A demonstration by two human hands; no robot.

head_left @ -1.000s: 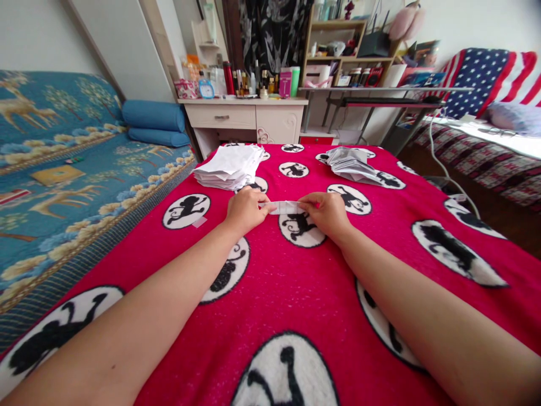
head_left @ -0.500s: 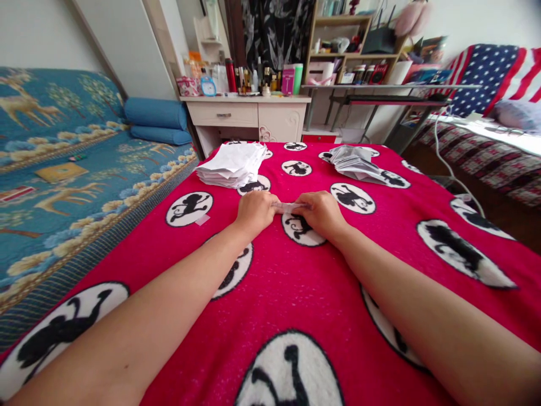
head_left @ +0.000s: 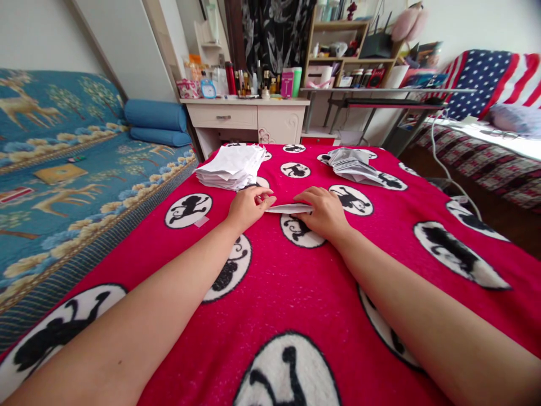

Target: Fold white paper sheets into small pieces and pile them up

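A folded sheet of white paper [head_left: 288, 208] lies low over the red blanket, seen as a thin strip between my hands. My right hand [head_left: 326, 212] grips its right end, fingers on the far side and thumb on the near side. Beside the left tip, my left hand [head_left: 249, 207] has its fingers curved and apart; its thumb side is at the paper's end, and I cannot tell how firmly it touches. A stack of loose white sheets [head_left: 232, 166] rests beyond my left hand. Past my right hand sits a pile of folded papers [head_left: 355, 165].
The red blanket [head_left: 270, 270] with white ovals covers the surface under my hands. A small clear scrap [head_left: 202, 221] lies on its left. A blue patterned sofa [head_left: 97, 186] runs along the left; a white dresser [head_left: 245, 115] with bottles stands at the back.
My left hand has shifted slightly left and its fingers have loosened from their pinch. More of the paper's white side shows between the hands. My right hand keeps nearly the same place.
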